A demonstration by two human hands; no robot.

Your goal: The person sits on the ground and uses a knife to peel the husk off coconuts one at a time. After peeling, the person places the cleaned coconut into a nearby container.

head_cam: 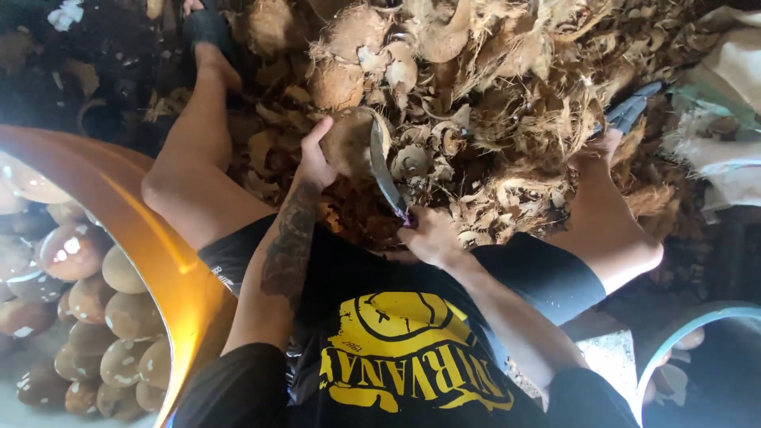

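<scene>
Cupping a coconut in our left hand, we clasp the curved knife in our right hand, blade against it.

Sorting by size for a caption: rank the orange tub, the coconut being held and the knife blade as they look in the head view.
1. orange tub, though nearest the camera
2. coconut in the left hand
3. knife blade, similar length, far thinner; held by the right hand

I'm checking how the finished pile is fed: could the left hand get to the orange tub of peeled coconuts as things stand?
Probably yes, but not at once. The left hand is gripping a coconut against the knife. The orange tub sits on that side, beyond the bent knee, open-topped with nothing covering it.
</scene>
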